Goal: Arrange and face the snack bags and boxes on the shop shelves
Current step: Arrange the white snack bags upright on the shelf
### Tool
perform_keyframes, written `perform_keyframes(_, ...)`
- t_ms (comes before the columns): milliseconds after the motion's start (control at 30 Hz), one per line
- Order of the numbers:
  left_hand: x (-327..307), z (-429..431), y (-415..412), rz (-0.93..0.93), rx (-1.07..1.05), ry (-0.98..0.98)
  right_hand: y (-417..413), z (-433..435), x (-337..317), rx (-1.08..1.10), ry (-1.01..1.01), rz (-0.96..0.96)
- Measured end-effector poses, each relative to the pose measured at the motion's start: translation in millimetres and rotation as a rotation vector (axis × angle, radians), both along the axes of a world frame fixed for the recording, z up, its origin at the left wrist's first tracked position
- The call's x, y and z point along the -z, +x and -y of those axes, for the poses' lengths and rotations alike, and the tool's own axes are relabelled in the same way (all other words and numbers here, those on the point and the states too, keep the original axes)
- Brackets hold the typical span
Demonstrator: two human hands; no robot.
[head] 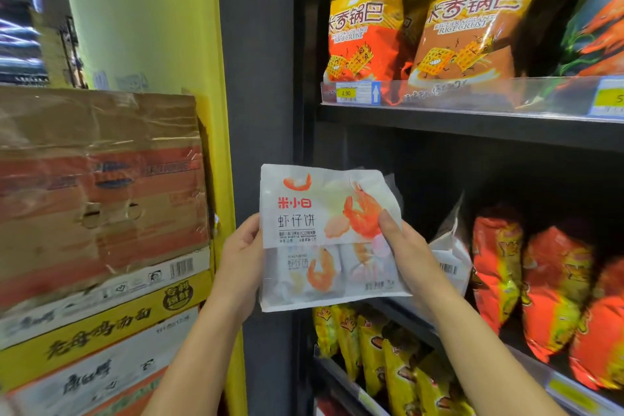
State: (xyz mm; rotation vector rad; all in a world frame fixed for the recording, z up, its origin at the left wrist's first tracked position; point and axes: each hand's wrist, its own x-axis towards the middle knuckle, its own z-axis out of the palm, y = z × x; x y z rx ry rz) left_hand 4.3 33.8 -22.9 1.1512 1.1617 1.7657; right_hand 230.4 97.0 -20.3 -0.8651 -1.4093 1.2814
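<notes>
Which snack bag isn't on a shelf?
The white shrimp bag, gripped out front by the left hand and right hand. The rice crust bags, red bags and yellow bags all sit on shelves.

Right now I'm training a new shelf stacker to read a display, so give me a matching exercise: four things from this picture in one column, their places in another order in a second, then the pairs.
Things
1. white prawn bag
2. orange rice crust bags
3. yellow bags
4. cardboard box

Places
A. on the lowest shelf in view
B. stacked at the far left
C. held between the left hand and the right hand
D. on the top shelf, behind the price tag

Pairs: 1-C, 2-D, 3-A, 4-B
</notes>
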Motion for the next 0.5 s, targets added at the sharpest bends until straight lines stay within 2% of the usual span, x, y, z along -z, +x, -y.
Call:
perform_keyframes(100,-2,6,-8,0.0,0.043,-0.019,-6,0,9,-0.046,-0.108,-0.141)
perform_keyframes(233,-8,15,-14,0.155,0.261,-0.099,-7,-3,16,-0.093,-0.244,-0.252)
perform_keyframes(300,-10,17,-17,0.234,0.305,-0.106,-7,-4,22,-0.103,-0.291,-0.298)
perform_keyframes(400,-10,19,-23,0.305,0.335,-0.104,-7,-7,29,-0.092,-0.323,-0.332)
perform_keyframes(500,-9,22,-25,0.23,0.355,-0.095,-7,-5,27,-0.064,-0.287,-0.272)
